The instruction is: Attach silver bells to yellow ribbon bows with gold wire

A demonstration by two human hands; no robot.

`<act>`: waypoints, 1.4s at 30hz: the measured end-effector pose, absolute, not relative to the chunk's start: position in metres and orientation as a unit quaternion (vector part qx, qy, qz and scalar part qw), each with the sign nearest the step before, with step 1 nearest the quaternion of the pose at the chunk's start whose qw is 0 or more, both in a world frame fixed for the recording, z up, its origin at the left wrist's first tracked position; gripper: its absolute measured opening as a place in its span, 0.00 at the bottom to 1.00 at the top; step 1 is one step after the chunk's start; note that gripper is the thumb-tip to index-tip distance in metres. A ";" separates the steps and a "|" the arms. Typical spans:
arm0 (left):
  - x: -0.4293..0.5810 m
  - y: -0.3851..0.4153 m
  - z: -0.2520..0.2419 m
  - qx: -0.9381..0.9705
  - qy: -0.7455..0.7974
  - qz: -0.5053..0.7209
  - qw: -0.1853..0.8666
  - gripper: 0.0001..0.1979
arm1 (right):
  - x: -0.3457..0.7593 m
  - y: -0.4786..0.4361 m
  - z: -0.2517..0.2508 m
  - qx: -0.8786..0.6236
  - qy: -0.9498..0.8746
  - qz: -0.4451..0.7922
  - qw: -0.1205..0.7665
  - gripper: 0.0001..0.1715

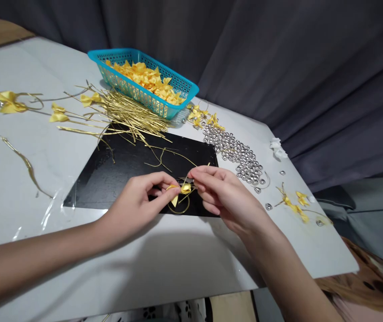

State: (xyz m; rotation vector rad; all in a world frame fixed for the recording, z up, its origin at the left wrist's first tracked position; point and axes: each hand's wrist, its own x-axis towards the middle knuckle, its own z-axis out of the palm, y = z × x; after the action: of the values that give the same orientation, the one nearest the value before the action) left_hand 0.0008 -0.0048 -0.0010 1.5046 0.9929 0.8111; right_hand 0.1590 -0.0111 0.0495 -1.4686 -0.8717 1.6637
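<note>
My left hand [141, 201] pinches a small yellow ribbon bow [180, 190] over the near edge of a black mat [127, 167]. My right hand [225, 194] pinches a thin gold wire tie [182, 206] that loops around and below the bow. Both hands meet at the bow, fingertips closed. A heap of gold wire ties [127, 114] lies at the mat's far edge. A blue basket [185, 85] full of yellow bows stands behind it.
A pile of small silver bells [238, 156] lies right of the mat. Finished bows with wires lie at the far left [6, 102] and at the right [295, 203]. The white table [164, 268] ends close on the right; a grey curtain [295, 67] hangs behind.
</note>
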 end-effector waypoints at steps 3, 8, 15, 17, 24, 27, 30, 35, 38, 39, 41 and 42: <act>0.000 -0.005 -0.001 0.647 0.414 0.327 0.551 0.08 | 0.156 -0.007 0.047 -0.592 -0.388 0.612 0.353 0.07; 0.000 -0.006 -0.002 0.652 0.412 0.308 0.558 0.10 | 0.147 -0.004 0.049 -0.596 -0.498 0.542 0.321 0.07; -0.001 0.000 -0.002 0.622 0.401 0.308 0.597 0.10 | 0.145 -0.012 0.055 -0.529 -0.618 0.516 0.268 0.08; -0.002 0.001 -0.001 0.610 0.396 0.321 0.607 0.10 | 0.152 -0.017 0.054 -0.527 -0.625 0.508 0.272 0.09; -0.001 0.003 0.001 0.590 0.400 0.340 0.613 0.08 | 0.164 -0.035 0.035 -0.606 -0.544 0.476 0.333 0.10; -0.002 0.003 0.001 0.584 0.401 0.346 0.616 0.07 | 0.157 -0.041 0.024 -0.625 -0.539 0.433 0.363 0.07; -0.002 0.004 0.000 0.573 0.404 0.351 0.621 0.07 | 0.154 -0.047 0.014 -0.621 -0.607 0.331 0.369 0.04; -0.002 0.004 0.001 0.566 0.397 0.357 0.628 0.08 | 0.156 -0.053 0.009 -0.553 -0.764 0.125 0.307 0.09; -0.003 0.003 0.002 0.572 0.398 0.357 0.622 0.07 | 0.155 -0.055 0.011 -0.552 -0.802 0.081 0.213 0.12; -0.003 0.003 0.002 0.574 0.401 0.357 0.618 0.07 | 0.155 -0.055 0.012 -0.553 -0.811 0.070 0.180 0.13; -0.003 0.003 0.002 0.578 0.408 0.356 0.611 0.07 | 0.154 -0.055 0.014 -0.549 -0.824 0.048 0.132 0.15; -0.003 0.003 0.002 0.578 0.411 0.356 0.609 0.07 | 0.154 -0.055 0.014 -0.545 -0.829 0.036 0.120 0.16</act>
State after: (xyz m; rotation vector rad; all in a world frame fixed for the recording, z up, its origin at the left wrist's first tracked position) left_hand -0.0033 0.0032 0.0020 1.3360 0.9489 0.8216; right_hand 0.1536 -0.0549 0.0139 -1.5934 -2.4209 0.1065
